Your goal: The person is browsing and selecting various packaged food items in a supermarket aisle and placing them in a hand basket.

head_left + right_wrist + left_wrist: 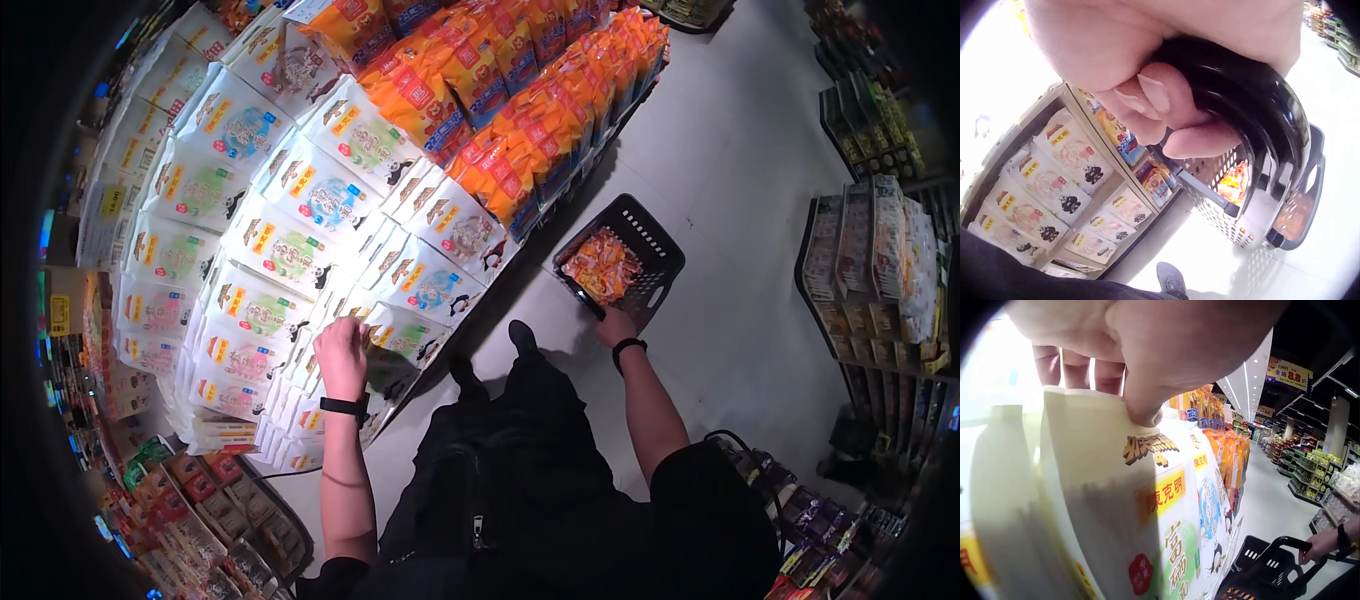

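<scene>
My left hand (343, 340) pinches the top edge of a white snack bag (402, 345) standing in the sloped shelf display. Seen from the left wrist, the thumb lies on the front of the bag (1129, 512) and the fingers (1079, 372) are behind it. My right hand (612, 322) grips the handle (1266, 131) of a black shopping basket (655, 245) on the floor, with fingers (1160, 94) curled round the bar. Orange packets (600, 265) lie inside the basket (1222, 219).
Rows of white panda-print bags (300, 200) fill the shelf, with orange bags (520, 90) farther along. More shelves (880, 270) stand across the grey aisle floor (740, 180). Lower shelf rows (1054, 181) show in the right wrist view. My dark-clothed legs and shoes (520, 335) stand beside the display.
</scene>
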`<state>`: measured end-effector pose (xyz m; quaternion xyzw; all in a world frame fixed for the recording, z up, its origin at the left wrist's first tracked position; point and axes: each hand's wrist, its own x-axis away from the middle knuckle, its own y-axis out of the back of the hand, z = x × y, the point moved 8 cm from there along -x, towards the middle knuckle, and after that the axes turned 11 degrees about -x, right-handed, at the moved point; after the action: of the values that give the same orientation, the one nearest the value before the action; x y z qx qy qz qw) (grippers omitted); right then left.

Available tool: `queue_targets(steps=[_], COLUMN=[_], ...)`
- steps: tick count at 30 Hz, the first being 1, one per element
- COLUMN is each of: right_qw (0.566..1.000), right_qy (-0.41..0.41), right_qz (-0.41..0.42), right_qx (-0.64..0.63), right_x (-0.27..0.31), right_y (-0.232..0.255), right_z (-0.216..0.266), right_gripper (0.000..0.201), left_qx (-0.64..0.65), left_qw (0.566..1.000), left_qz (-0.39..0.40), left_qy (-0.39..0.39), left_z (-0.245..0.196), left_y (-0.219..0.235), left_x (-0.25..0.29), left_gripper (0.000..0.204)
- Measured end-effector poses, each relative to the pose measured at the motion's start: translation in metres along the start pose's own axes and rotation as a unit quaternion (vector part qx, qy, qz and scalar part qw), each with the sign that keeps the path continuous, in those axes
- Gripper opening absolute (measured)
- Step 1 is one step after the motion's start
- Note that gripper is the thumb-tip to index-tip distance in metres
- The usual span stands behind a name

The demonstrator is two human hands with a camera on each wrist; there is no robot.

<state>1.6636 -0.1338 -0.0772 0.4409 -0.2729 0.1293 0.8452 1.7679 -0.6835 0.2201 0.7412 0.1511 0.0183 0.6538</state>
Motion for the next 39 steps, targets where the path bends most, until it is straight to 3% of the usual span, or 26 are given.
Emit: queue_targets(steps=[1, 2, 4, 5, 8, 10, 12, 13, 14, 16, 18, 20, 23, 24, 26, 28, 29, 30, 32, 33, 36, 39], right_qw=[1.0, 1.0, 0.999, 0.998, 0.998, 0.996, 0.999, 0.997, 0.995, 0.971, 0.937, 0.874, 0.772, 0.743, 0.774, 0.769, 0.777, 0.778, 0.779, 0.784, 0.783, 0.754], right_qy=[0.003, 0.01, 0.02, 0.058, 0.058, 0.078, 0.034, 0.067, 0.071, 0.233, 0.314, 0.401, 0.529, 0.488, 0.41, 0.474, 0.444, 0.424, 0.381, 0.381, 0.352, 0.309], right_qz=[-0.002, 0.001, 0.02, -0.019, -0.009, -0.033, -0.011, -0.022, -0.042, -0.051, 0.084, 0.18, 0.279, 0.346, 0.378, 0.303, 0.32, 0.329, 0.342, 0.344, 0.353, 0.4], right_qx=[-0.005, -0.009, 0.026, 0.002, -0.02, -0.015, 0.025, 0.024, 0.047, -0.001, -0.125, -0.206, -0.216, -0.3, -0.298, -0.304, -0.312, -0.328, -0.361, -0.35, -0.372, -0.42], right_x=[0.007, 0.015, 0.021, 0.027, 0.048, 0.057, 0.063, 0.065, 0.089, 0.111, 0.148, 0.197, 0.25, 0.257, 0.244, 0.267, 0.269, 0.275, 0.286, 0.289, 0.281, 0.283], right_y=[-0.002, -0.007, -0.019, -0.025, -0.033, -0.032, -0.03, -0.028, -0.009, 0.001, 0.002, 0.004, -0.006, -0.016, -0.034, -0.022, -0.029, -0.032, -0.027, -0.024, -0.025, -0.022], right_z=[-0.001, 0.0, 0.001, 0.001, 0.017, 0.023, 0.029, 0.04, 0.084, 0.154, 0.249, 0.338, 0.421, 0.432, 0.426, 0.44, 0.435, 0.435, 0.438, 0.441, 0.443, 0.452], right_gripper=[0.042, 0.042, 0.044, 0.037, 0.031, 0.039, 0.057, 0.07, 0.071, 0.072, 0.078, 0.082, 0.085, 0.075, 0.059, 0.048, 0.048, 0.047, 0.045, 0.044, 0.041, 0.039], left_qx=[0.024, 0.043, 0.098, 0.109, 0.135, 0.14, 0.151, 0.15, 0.158, 0.172, 0.152, 0.131, 0.158, 0.168, 0.158, 0.188, 0.257, 0.38, 0.469, 0.489, 0.608, 0.614], left_qw=[0.999, 0.999, 0.994, 0.993, 0.99, 0.99, 0.988, 0.988, 0.987, 0.983, 0.984, 0.984, 0.976, 0.973, 0.982, 0.979, 0.962, 0.918, 0.863, 0.85, 0.76, 0.748], left_qz=[0.039, 0.001, 0.006, 0.01, -0.011, -0.015, -0.005, -0.021, -0.031, -0.05, -0.057, -0.052, -0.087, -0.092, -0.069, -0.078, -0.091, -0.069, -0.081, -0.099, -0.091, -0.075], left_qy=[0.02, 0.016, 0.049, 0.052, 0.044, 0.03, 0.022, 0.009, -0.008, -0.042, -0.078, -0.104, -0.121, -0.126, -0.075, -0.005, 0.02, 0.094, 0.17, 0.169, 0.211, 0.241], left_z=[-0.001, -0.005, -0.006, -0.007, -0.015, -0.017, -0.021, -0.021, -0.023, -0.031, -0.043, -0.055, -0.069, -0.071, -0.063, -0.047, -0.034, -0.014, 0.006, 0.014, 0.025, 0.026], left_y=[0.001, 0.006, 0.008, 0.009, 0.023, 0.033, 0.057, 0.067, 0.08, 0.114, 0.143, 0.166, 0.199, 0.21, 0.221, 0.225, 0.225, 0.206, 0.2, 0.196, 0.173, 0.154], left_x=[0.001, 0.007, 0.015, 0.02, 0.031, 0.039, 0.04, 0.043, 0.043, 0.043, 0.042, 0.042, 0.045, 0.046, 0.045, 0.04, 0.038, 0.04, 0.045, 0.048, 0.058, 0.066], left_gripper=[0.014, 0.014, 0.013, 0.012, 0.008, 0.005, 0.003, 0.004, 0.005, 0.008, 0.011, 0.011, 0.01, 0.01, 0.007, 0.008, 0.012, 0.011, 0.011, 0.015, 0.022, 0.03])
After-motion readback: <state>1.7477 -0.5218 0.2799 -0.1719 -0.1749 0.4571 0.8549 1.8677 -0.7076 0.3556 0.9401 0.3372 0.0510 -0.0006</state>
